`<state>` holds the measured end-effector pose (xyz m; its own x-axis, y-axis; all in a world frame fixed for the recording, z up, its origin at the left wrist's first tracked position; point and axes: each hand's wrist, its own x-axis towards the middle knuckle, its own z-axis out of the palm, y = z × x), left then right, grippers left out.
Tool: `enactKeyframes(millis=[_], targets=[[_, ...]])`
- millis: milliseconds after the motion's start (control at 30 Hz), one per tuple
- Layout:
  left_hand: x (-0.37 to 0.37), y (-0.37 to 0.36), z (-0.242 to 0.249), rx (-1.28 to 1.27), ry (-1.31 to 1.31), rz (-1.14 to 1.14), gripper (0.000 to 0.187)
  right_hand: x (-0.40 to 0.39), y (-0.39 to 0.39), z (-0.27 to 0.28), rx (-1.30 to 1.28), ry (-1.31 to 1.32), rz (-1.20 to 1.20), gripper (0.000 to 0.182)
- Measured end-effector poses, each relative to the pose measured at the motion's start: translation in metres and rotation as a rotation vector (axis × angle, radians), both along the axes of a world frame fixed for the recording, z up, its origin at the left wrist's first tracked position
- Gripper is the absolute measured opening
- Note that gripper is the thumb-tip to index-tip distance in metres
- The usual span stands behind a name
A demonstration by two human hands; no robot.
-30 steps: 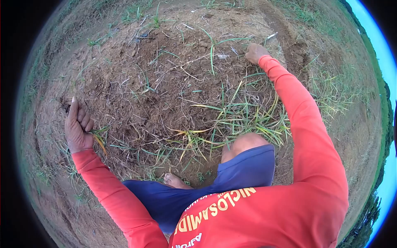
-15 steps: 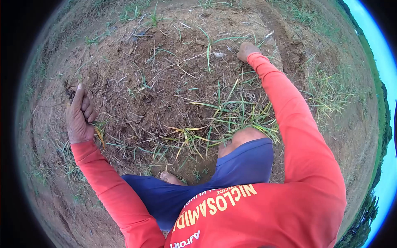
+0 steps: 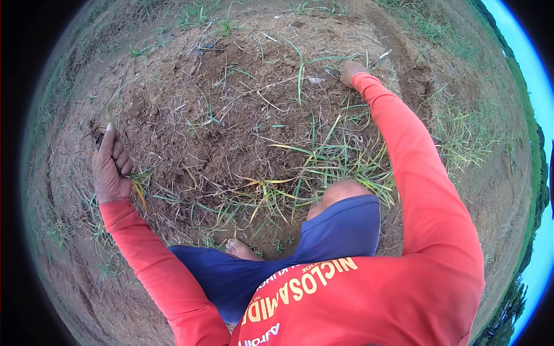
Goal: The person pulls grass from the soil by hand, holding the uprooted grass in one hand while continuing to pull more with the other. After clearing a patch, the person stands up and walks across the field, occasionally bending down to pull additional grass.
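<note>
My left hand [image 3: 112, 167] is closed around an uprooted grass plant, held out at the left above the soil. Its dark, tangled roots [image 3: 97, 134] stick out past the thumb, and green and yellow blades [image 3: 139, 190] hang below the fist. Farther out on the right, my right hand [image 3: 352, 72] is curled down close to the ground, fingers mostly hidden. A thin dark piece [image 3: 331, 72] shows at its left side; I cannot tell whether the hand grips it. Beside that lies a small pale scrap [image 3: 315, 80], with a long green grass blade [image 3: 300, 83] nearby.
Loose brown soil [image 3: 231, 138] with dry stalks spreads between my hands. A green and yellow grass clump [image 3: 323, 158] grows before my bent knee [image 3: 345, 190]. My bare foot [image 3: 241, 249] rests on the ground. A pale-tipped stick [image 3: 385, 54] lies beyond my right hand.
The view has shifted slightly, so the ground appears a little lower and farther right. My right hand has moved slightly, and the thin dark piece now shows beside it. My left hand keeps the plant.
</note>
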<state>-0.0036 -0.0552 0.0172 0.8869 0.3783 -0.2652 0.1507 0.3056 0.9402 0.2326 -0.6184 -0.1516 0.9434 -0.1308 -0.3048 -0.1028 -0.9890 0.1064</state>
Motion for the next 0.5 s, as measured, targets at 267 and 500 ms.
enactKeyframes(millis=[267,500], targets=[[-0.004,0.002,-0.002,0.046,0.064,0.023,0.018,-0.003,-0.007,0.02,-0.034,-0.067,0.049,0.034],[0.014,0.003,-0.014,0.024,0.11,-0.002,0.018,0.003,-0.055,0.16,0.065,-0.178,0.267,0.05]])
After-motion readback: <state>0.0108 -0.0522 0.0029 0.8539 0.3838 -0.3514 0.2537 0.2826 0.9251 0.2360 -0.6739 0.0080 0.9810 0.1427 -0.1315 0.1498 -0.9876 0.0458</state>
